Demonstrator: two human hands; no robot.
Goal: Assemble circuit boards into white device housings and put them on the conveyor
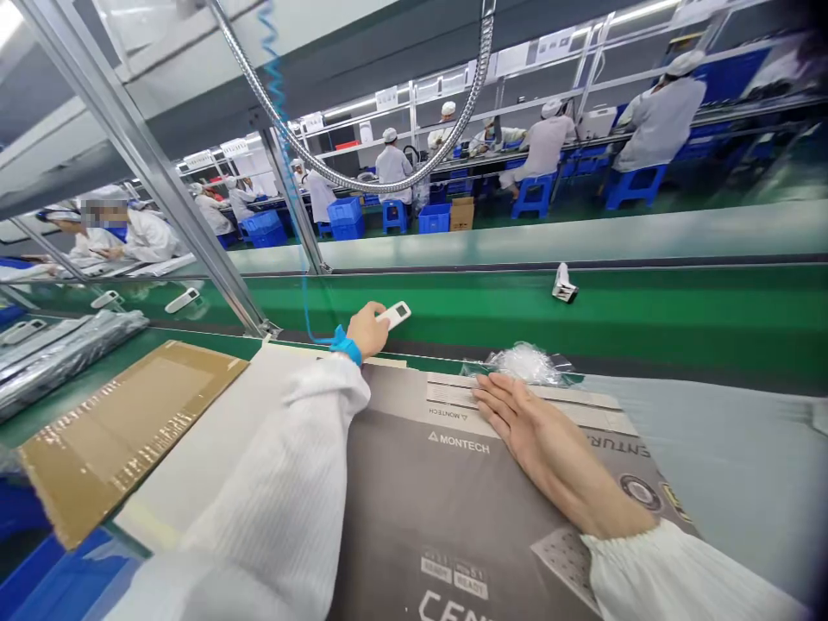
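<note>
My left hand (367, 330), with a blue wrist strap (346, 344) and coiled cord, reaches over the near edge of the green conveyor belt (446, 315). Its fingers close on one end of a white handheld device (397, 315) with a small dark display. My right hand (540, 440) lies over the printed grey cardboard (414, 483), palm side turned partly inward, fingers stretched out and holding nothing. Just beyond those fingertips is a crumpled clear plastic bag (527, 362). Farther along the belt sits a white device (564, 283) with a dark end.
Brown cardboard (129, 431) and plastic-wrapped parts (71, 358) lie at left. Another white device (182, 299) rests on the belt behind a metal post (161, 181). A flexible metal hose (388, 184) hangs overhead. Several people in white work across the aisle.
</note>
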